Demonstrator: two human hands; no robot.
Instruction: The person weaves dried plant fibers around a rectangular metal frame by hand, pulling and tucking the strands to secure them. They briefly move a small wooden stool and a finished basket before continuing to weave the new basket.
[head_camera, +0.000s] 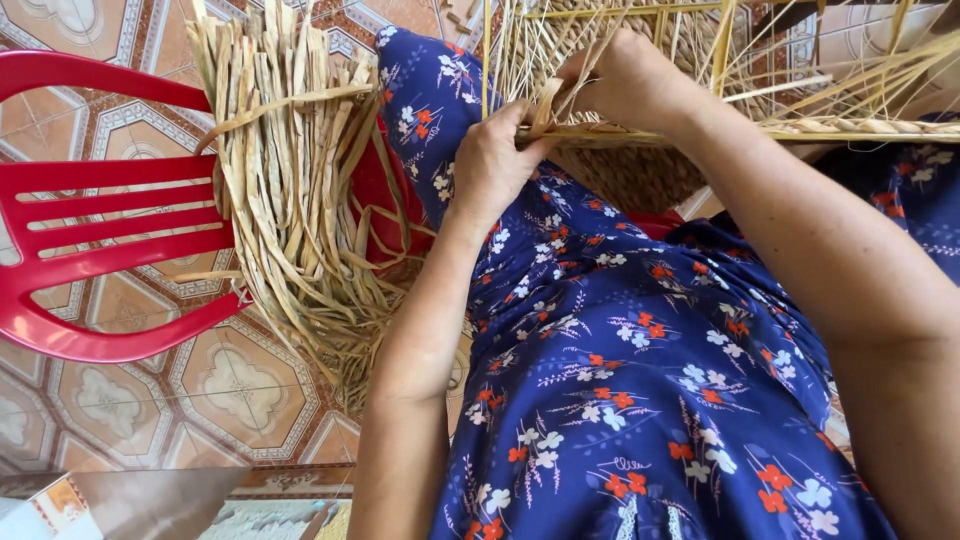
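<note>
A person seated in a blue floral dress (640, 380) weaves a straw basket (640, 170) resting on the lap. The left hand (490, 160) pinches a flat straw strip (546, 105) at the basket's braided rim (860, 128); the strip stands nearly upright. The right hand (630, 80) is clenched on strands above that rim, which runs horizontally. Left of the basket, a bundle of straw strips (290, 180) drapes over a red plastic chair (90, 210)
</note>
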